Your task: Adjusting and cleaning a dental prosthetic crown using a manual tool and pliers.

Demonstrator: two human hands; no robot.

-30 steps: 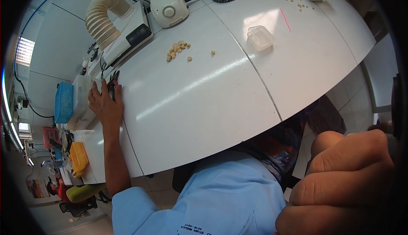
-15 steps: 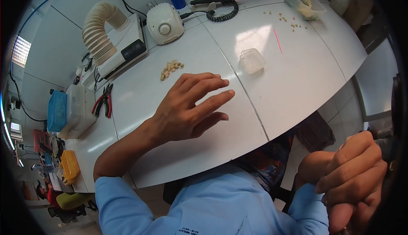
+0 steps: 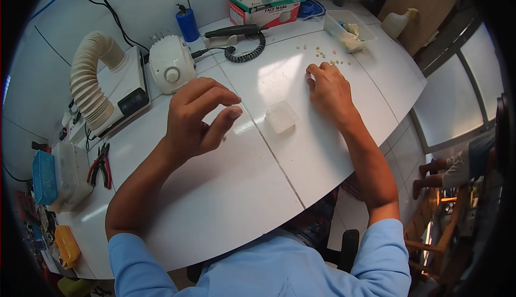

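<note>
My left hand (image 3: 196, 115) hovers over the left part of the white table, fingers curved and thumb apart, holding nothing visible. Small pale tooth-like pieces seen there earlier are largely hidden behind it. My right hand (image 3: 330, 92) rests at the table's right part with its fingertips drawn together. A sliver of a thin pink stick (image 3: 308, 75) shows at those fingertips; the rest is hidden. Just beyond the right hand lie scattered small pale pieces (image 3: 321, 52). Between my hands stands a small clear plastic box (image 3: 281, 117).
Along the back are a hose unit (image 3: 91, 82), a white control box (image 3: 172, 66), a corded black handpiece (image 3: 234, 30), a blue bottle (image 3: 187, 24), stacked cartons (image 3: 266, 6) and a clear tub (image 3: 349, 33). Red-handled pliers (image 3: 100, 168) lie left. A person's legs (image 3: 441, 173) show at right.
My right hand has moved from beyond the table's right edge onto the table, at the pink stick. My left hand has shifted over the left pile. The view has turned rightward.
</note>
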